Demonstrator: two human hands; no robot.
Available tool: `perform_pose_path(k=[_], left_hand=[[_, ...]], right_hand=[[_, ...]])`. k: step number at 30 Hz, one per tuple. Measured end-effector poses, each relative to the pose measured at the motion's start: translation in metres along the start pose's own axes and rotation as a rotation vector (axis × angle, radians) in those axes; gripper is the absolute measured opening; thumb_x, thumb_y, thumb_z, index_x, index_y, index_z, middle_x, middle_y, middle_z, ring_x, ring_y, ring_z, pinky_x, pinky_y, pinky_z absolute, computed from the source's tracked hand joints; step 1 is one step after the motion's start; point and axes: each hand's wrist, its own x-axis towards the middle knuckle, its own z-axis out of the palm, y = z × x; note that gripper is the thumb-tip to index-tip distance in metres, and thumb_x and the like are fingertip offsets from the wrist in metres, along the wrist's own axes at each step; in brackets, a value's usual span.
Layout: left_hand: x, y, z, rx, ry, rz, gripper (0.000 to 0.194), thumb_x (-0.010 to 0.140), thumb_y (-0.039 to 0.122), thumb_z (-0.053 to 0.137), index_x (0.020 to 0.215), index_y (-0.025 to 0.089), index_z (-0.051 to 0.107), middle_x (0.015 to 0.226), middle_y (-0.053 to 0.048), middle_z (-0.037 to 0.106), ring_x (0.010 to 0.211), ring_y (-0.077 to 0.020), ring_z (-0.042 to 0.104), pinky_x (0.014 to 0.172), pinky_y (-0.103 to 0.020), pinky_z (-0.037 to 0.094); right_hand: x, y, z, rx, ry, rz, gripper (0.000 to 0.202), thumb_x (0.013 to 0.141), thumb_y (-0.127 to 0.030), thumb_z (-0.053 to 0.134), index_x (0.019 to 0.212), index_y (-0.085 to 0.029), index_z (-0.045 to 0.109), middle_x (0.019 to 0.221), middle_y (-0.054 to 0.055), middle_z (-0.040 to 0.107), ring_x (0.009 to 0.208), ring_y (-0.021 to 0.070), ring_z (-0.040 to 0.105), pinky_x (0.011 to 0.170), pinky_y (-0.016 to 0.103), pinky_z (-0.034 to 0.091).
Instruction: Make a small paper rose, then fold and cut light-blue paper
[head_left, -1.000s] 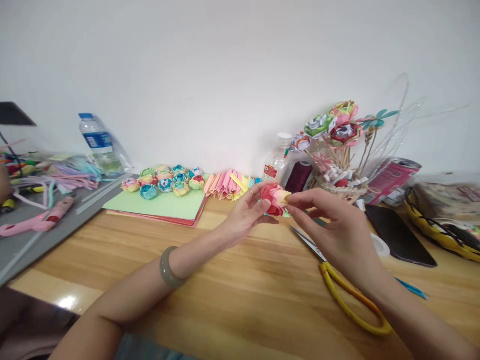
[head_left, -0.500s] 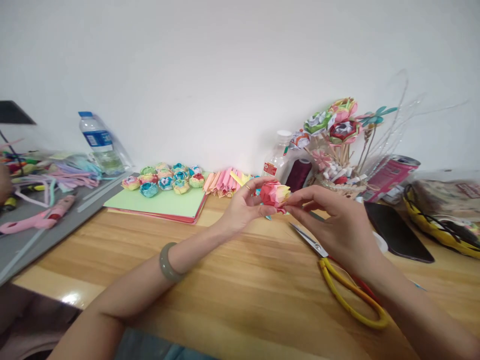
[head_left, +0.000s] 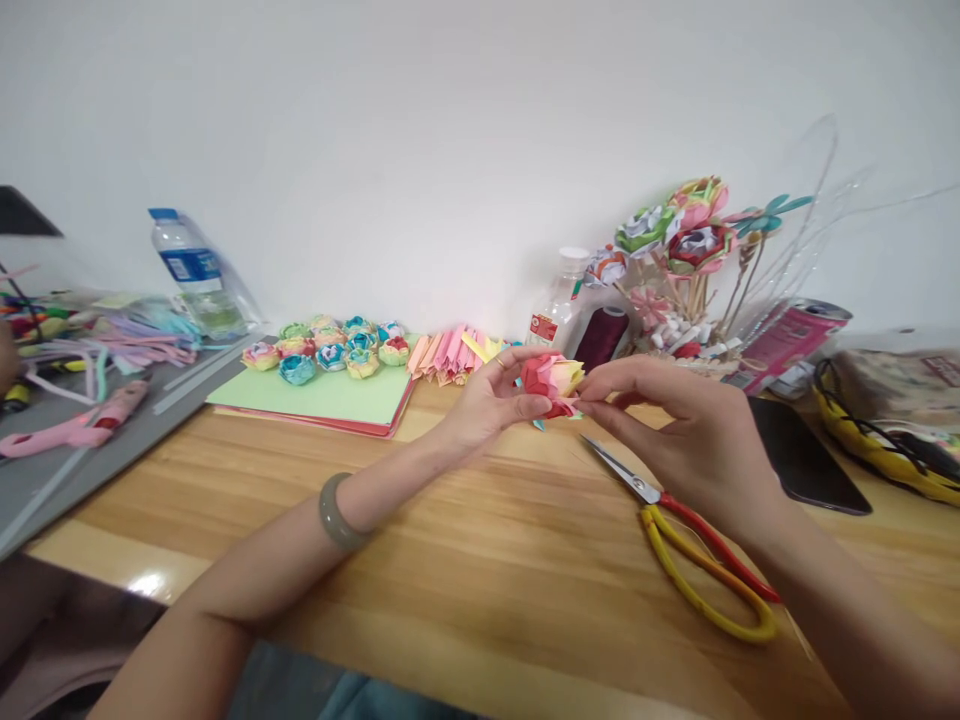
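- Red, pink and yellow paper flower: lifted over the table, between both hands.
- Left hand: curled about the flower's left side, thumb and fingers parted by its width.
- Right hand: thumb and forefinger almost together, pinching the flower's right edge.
- Scissors: just below the right hand, points towards the flower.
- Wooden tabletop: runs down to its near edge, bounded left by a grey mat.
- White wall: rises behind.

One head-worn view, forward and down over table toward wall.
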Motion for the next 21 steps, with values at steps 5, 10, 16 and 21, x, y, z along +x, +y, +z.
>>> perform_pose_path(k=[5,10,16,21], left_hand=[[0.001,-0.001,-0.002,0.022,0.018,0.007,0.047,0.052,0.028,0.083,0.094,0.021,0.063,0.092,0.000,0.060,0.078,-0.0104,0.056,0.071,-0.024,0.047],[0.001,-0.004,-0.006,0.089,-0.039,0.008,0.047,0.054,0.027,0.082,0.098,0.023,0.064,0.090,0.000,0.061,0.077,-0.0113,0.057,0.073,-0.027,0.047],[0.002,-0.006,-0.010,0.112,-0.124,0.008,0.054,0.054,0.016,0.082,0.104,0.025,0.063,0.100,-0.001,0.062,0.087,-0.0132,0.060,0.080,-0.028,0.047],[0.003,-0.006,-0.011,0.092,-0.110,-0.008,0.051,0.054,0.015,0.082,0.101,0.024,0.064,0.098,-0.001,0.064,0.088,-0.0129,0.061,0.083,-0.029,0.046]], right_hand=[[0.001,-0.005,-0.001,0.013,-0.078,0.115,0.004,0.079,-0.018,0.059,0.078,-0.020,0.062,0.073,-0.002,0.067,0.063,0.0106,0.059,0.057,0.023,0.045],[0.003,-0.007,-0.001,-0.008,-0.131,0.148,0.008,0.079,-0.021,0.058,0.074,-0.020,0.064,0.068,-0.002,0.067,0.059,0.0109,0.059,0.055,0.023,0.044],[0.002,-0.004,0.000,-0.063,-0.102,0.099,0.010,0.077,-0.016,0.056,0.071,-0.020,0.063,0.065,-0.002,0.066,0.057,0.0099,0.058,0.055,0.022,0.045],[0.003,-0.004,-0.001,-0.010,-0.088,0.152,0.010,0.075,-0.016,0.056,0.072,-0.020,0.064,0.068,-0.001,0.068,0.059,0.0113,0.060,0.057,0.022,0.048]])
